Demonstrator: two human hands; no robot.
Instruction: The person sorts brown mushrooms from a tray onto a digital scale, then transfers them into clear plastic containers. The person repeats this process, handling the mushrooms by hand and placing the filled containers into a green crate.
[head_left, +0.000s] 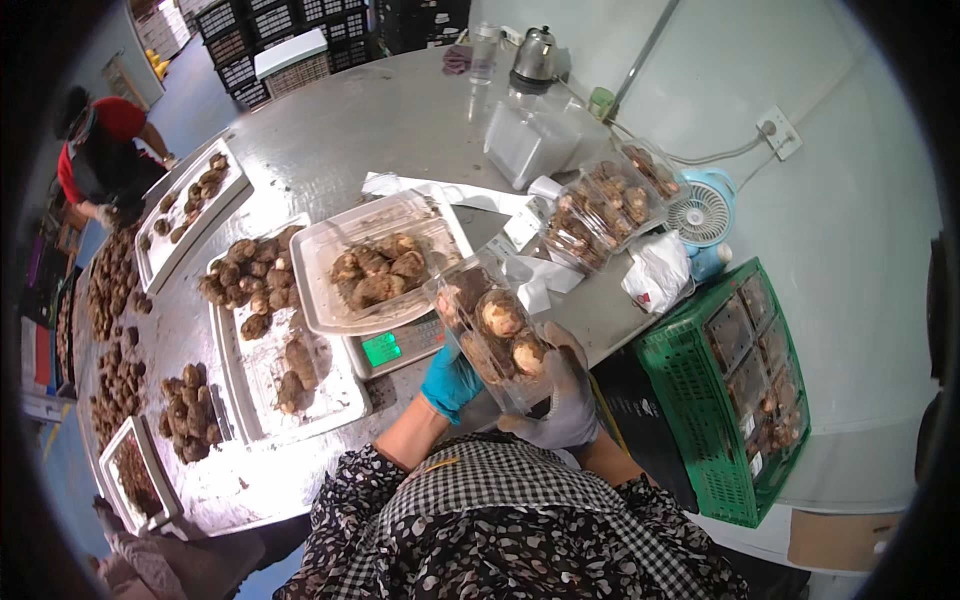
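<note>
Between my two hands is a clear plastic clamshell box with several taro corms inside, tilted above the table's front edge. My left hand, in a blue glove, grips its left side. On its right side is my right hand, in a whitish glove, with fingers along the edge. Just beyond the left hand stands a digital scale with a lit green display. A white tray holding several taro corms rests on the scale.
Left of the scale, another white tray holds more corms. Filled clamshells and stacked plastic boxes stand at the back right, near a kettle and small fan. A green crate with packed boxes is right. A co-worker bends at far left.
</note>
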